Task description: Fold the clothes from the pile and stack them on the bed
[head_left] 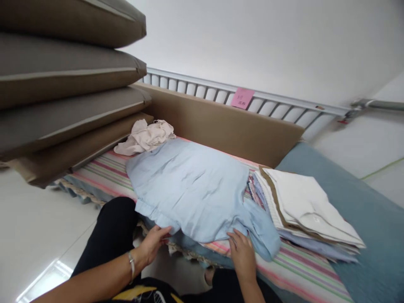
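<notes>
A light blue shirt (195, 185) lies spread out on a striped cloth, with slight creases across it. One sleeve lies bunched at its right. My left hand (153, 244), wearing a bracelet at the wrist, pinches the shirt's near edge, its fingers partly under the fabric. Further right, my right hand (242, 252) grips the same edge close to the sleeve, fingertips on top of the cloth. A stack of folded clothes (303, 198), with a white one on top, is just right of the shirt. Behind the shirt's left end lies a crumpled pale pink garment (147, 136).
Large brown cushions (72, 71) are piled at the left. A brown panel (221, 122) stands along the back, before a white slatted radiator (192, 88) bearing a pink note (242, 98). The striped cloth (303, 269) covers a blue-green surface (362, 235).
</notes>
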{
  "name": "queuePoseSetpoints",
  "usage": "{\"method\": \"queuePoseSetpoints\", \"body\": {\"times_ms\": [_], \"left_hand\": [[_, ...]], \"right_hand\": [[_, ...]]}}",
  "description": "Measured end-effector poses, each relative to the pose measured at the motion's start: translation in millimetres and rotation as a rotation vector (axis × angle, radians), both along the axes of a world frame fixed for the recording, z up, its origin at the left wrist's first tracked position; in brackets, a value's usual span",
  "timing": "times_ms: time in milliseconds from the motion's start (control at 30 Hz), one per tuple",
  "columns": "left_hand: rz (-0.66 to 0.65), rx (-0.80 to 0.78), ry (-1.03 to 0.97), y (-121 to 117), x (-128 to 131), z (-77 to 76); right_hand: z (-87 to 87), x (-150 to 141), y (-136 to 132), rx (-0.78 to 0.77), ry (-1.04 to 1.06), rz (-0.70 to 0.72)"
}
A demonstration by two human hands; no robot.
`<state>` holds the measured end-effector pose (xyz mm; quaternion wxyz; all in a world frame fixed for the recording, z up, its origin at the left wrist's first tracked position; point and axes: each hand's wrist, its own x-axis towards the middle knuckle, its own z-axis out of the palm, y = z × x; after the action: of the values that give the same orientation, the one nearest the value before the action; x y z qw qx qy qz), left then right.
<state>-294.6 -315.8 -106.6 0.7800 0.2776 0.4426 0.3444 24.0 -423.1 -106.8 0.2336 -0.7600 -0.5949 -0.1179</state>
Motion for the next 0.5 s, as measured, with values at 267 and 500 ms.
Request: {"method": "queuePoseSetpoints", "body": {"times_ms": [267, 500], "left_hand": [[-0.009, 0.053, 0.2, 2.4, 3.3, 7.7], [-0.069, 0.02, 0.194, -3.2, -11.8, -3.4]], "right_hand": [[8.0, 27.6, -13.8, -0.07, -0.207, 0.124], [36.5, 1.0, -25.0, -0.315, -0.203, 0.03]]}}
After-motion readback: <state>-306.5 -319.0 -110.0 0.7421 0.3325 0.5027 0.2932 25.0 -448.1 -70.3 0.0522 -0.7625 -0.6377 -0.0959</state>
